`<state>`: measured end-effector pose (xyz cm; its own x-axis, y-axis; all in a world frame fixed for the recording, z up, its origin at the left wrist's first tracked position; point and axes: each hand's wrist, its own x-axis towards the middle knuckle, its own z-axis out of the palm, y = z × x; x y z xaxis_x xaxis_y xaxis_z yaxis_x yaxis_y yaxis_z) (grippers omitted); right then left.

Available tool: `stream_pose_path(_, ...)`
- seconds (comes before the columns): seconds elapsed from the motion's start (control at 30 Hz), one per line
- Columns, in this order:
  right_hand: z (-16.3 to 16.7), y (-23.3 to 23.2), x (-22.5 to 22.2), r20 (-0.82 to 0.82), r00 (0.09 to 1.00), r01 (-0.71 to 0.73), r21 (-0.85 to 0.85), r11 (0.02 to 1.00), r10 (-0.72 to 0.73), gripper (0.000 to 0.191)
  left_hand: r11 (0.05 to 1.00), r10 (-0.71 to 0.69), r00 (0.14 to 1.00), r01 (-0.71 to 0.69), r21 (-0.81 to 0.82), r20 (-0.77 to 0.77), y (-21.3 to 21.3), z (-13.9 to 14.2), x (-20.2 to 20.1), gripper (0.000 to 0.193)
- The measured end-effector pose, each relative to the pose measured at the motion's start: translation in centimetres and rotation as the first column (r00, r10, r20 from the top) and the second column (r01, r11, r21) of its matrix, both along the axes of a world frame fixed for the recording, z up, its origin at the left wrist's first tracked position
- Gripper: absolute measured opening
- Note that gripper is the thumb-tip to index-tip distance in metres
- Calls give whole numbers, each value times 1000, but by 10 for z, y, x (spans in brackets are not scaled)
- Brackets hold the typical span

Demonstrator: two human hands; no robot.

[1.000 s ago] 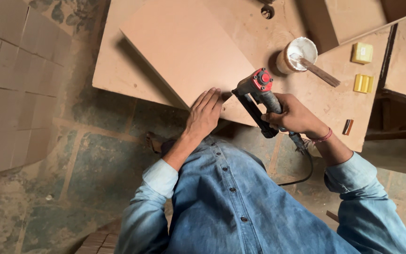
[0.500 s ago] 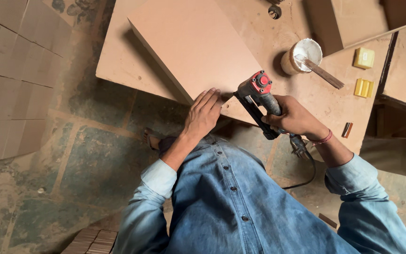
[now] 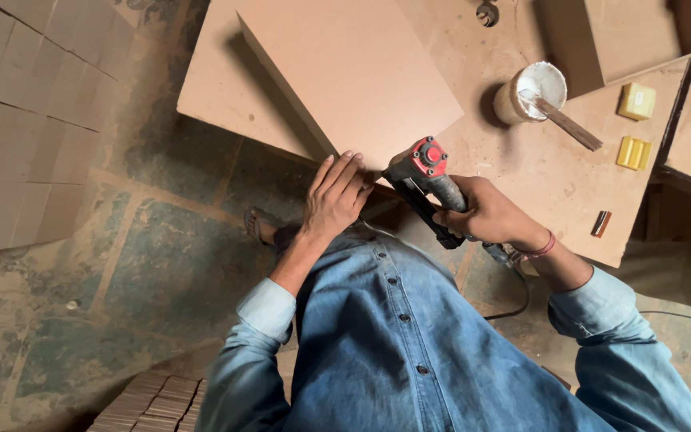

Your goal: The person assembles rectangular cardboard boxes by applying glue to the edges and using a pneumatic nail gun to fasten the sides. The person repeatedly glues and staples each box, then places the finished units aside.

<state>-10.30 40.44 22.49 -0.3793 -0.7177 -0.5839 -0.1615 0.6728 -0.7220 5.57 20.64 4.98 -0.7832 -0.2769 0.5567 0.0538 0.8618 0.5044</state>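
Looking back a second, very little is seen to have changed: the nail gun [image 3: 428,188] was already pointed at the near corner of the brown board [image 3: 353,80], and it is still there, so the work on that corner seems to be going on in the same spot. The view has only slid a bit. The left hand [image 3: 336,196] is laid flat with its fingers together on the near edge of the board, pressing it down and not closed on anything. The right hand [image 3: 485,214] is wrapped tight around the grip of the black and red nail gun, whose nose touches the board's corner just beside the left fingertips. The two hands are kept close but apart. The board is set on the desk [image 3: 545,172], reaching away from the person. Farther back on the desk a white cup [image 3: 531,90] with a stick in it is seen, and two yellow blocks [image 3: 635,126] are well apart to the right. A hose [image 3: 513,292] hangs down from the gun.
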Motion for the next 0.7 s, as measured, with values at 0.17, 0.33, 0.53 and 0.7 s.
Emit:
stream_pose_path(0.17,5,-8,8,-11,1000,-10,-3,1000,10,35,1000,15,1000,-15,-10,25,-1,0,4,27)
stream_pose_path(0.33,8,-10,11,-35,999,-10,18,1000,11,31,1000,3,999,-2,-17,32,-4,1,6,30)
stream_pose_path(0.53,4,-7,14,-7,1000,28,2,1000,-28,29,1000,4,999,-4,-21,35,-2,2,4,29)
stream_pose_path(0.7,3,-5,15,-30,999,23,-14,1000,-23,26,1000,3,1000,-2,-16,27,-3,-3,5,27)
